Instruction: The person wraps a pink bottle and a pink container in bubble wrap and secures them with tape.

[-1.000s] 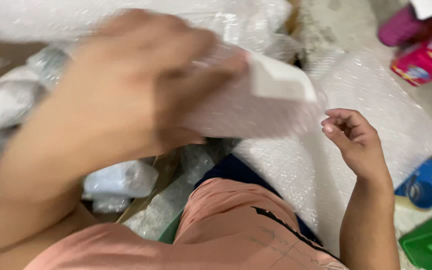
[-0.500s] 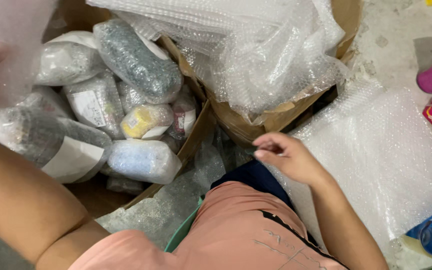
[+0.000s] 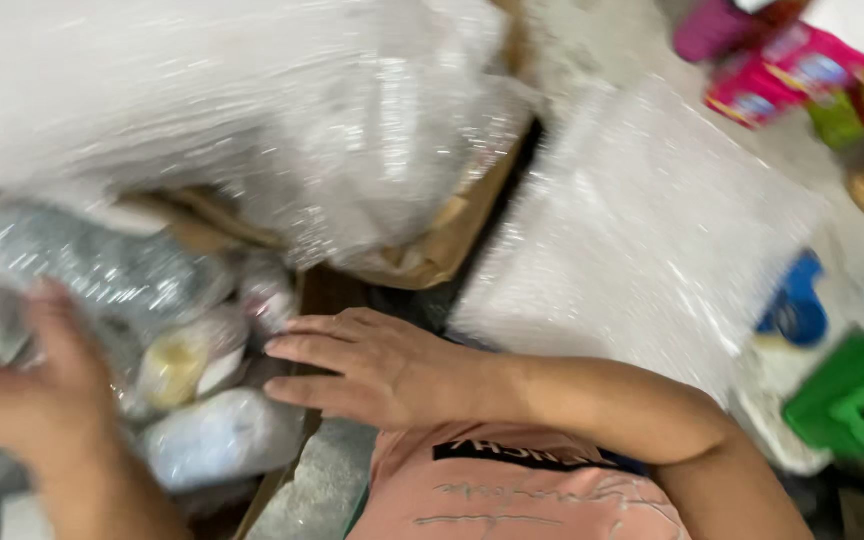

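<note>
- Where the cardboard box holds its load, bubble-wrapped bundles lie packed together; approx 4–5 can be told apart, rest too blurred to count.
- One bundle shows a yellowish item thru the wrap; a longer grey one lies above it, smeared by motion.
- Left hand is at the frame's left edge, on the bundles; fingers curl up against wrapped stuff, but blur hides whether it actually grips anything – can't tell.
- Right hand lies flat, fingers stretched out & together, pointing left; fingertips just reach the nearest bundles at the box edge. Holds nothing.
- Right forearm runs off to the right, over a salmon-pink shirt w/ dark print, cut off at bottom edge.
- Big heap of loose bubble wrap fills the top left, spilling over the box & hiding most of its far side.
- 1 flat sheet of bubble wrap lies on the floor just right of the box.
- Top right: pink packages, approx 2–3, blurred, partly cut off.
- Right edge: 1 blue object & 1 green plastic object, both unclear in kind.
</note>
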